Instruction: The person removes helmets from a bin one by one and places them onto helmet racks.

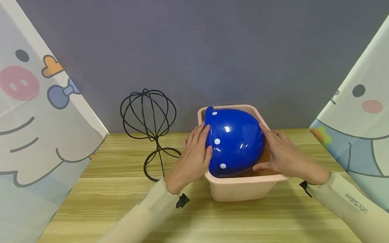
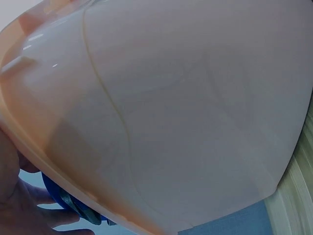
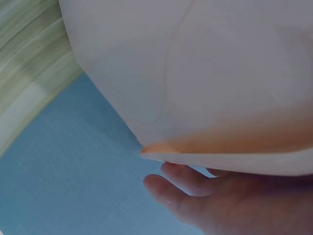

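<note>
A shiny blue helmet (image 1: 237, 141) with white dots along its rim lies on its side in the mouth of a pale pink plastic bin (image 1: 237, 191). My left hand (image 1: 195, 150) holds the rim side, its fingers spread over the edge. On the domed side, my right hand (image 1: 284, 156) spans the shell between fingers and thumb. In the left wrist view, part of the blue helmet (image 2: 53, 191) and a dark strap (image 2: 80, 210) show past the bin wall (image 2: 195, 122). The right wrist view shows fingers (image 3: 168, 193) beyond the bin's rim; the helmet is hidden there.
A black wire stand (image 1: 155, 138) with a balloon-shaped top and ring base stands left of the bin on the wood-grain table (image 1: 118, 163). Behind it rises a grey panel (image 1: 192, 57). Cartoon-printed panels (image 1: 37, 134) flank both sides.
</note>
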The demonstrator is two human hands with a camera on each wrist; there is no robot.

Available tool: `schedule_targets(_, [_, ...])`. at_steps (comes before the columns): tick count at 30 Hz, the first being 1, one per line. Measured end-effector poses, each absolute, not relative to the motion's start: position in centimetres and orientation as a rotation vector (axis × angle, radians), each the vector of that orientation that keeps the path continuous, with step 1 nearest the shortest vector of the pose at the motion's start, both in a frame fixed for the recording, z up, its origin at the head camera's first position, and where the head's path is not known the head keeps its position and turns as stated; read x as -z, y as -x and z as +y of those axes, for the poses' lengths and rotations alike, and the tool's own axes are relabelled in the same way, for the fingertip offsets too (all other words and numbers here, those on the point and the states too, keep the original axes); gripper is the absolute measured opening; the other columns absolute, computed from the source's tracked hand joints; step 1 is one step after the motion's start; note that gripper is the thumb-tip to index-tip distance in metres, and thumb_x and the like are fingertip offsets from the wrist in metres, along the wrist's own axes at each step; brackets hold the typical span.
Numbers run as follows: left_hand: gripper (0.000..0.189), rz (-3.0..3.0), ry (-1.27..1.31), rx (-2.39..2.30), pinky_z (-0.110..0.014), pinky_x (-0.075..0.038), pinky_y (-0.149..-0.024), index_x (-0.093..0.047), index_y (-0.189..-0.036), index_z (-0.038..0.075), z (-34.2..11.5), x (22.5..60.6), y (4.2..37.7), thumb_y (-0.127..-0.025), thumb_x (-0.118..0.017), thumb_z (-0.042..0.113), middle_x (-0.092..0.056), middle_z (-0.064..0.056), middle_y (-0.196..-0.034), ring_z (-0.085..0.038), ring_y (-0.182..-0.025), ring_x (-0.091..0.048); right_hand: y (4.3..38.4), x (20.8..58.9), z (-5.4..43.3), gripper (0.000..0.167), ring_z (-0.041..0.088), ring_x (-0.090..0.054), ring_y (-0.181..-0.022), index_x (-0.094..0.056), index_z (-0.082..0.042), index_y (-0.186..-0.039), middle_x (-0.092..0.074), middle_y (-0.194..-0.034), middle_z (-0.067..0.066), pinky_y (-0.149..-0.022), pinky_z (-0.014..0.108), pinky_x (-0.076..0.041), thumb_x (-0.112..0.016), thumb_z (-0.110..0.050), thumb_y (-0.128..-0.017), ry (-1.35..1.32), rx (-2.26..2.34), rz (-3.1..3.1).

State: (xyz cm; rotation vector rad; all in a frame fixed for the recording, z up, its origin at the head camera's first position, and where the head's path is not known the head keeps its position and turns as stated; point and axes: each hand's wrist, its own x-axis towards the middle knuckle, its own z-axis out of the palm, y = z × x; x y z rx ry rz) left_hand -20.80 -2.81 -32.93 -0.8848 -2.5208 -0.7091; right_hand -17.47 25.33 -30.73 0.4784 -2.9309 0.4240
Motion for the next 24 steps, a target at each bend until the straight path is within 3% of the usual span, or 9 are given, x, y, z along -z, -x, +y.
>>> schedule_targets(4, [0.058, -2.514, 0.87, 0.688, -0.055, -0.024, -0.102, -0.022, -0.148, 0.004, -2.65, 32.88, 20.68, -0.098, -0.044, 0.019, -0.019, -0.016, -0.153, -0.034, -0.138, -0.02, 17.64, 30.72, 25.19, 0.131, 0.049, -0.028, -0.122, 0.004, -0.009, -0.152, -0.033, -0.142, 0.03, -0.094, 0.07, -0.024, -0.081, -0.055, -0.064, -0.46, -0.417, -2.935])
schedule_targets(15, [0.055, -2.453, 0.887, 0.641, -0.045, -0.029, -0.092, -0.029, -0.144, -0.003, -2.28, 32.86, 20.47, -0.094, -0.048, 0.011, -0.025, -0.021, -0.146, -0.033, -0.132, -0.025, 17.84, 31.13, 25.35, 0.127, 0.046, -0.027, -0.123, 0.002, -0.011, -0.152, -0.032, -0.142, 0.027, -0.091, 0.071, -0.028, -0.078, -0.058, -0.066, -0.425, -0.451, -2.936])
schedule_targets(24, [0.056, -2.364, 0.895, 0.718, -0.045, -0.03, -0.095, -0.032, -0.14, -0.009, -2.16, 33.0, 20.33, -0.09, -0.053, 0.004, -0.031, -0.024, -0.143, -0.034, -0.129, -0.029, 17.98, 31.36, 25.52, 0.124, 0.046, -0.022, -0.127, -0.003, -0.009, -0.152, -0.027, -0.146, 0.024, -0.09, 0.071, -0.029, -0.079, -0.055, -0.066, -0.42, -0.518, -2.911])
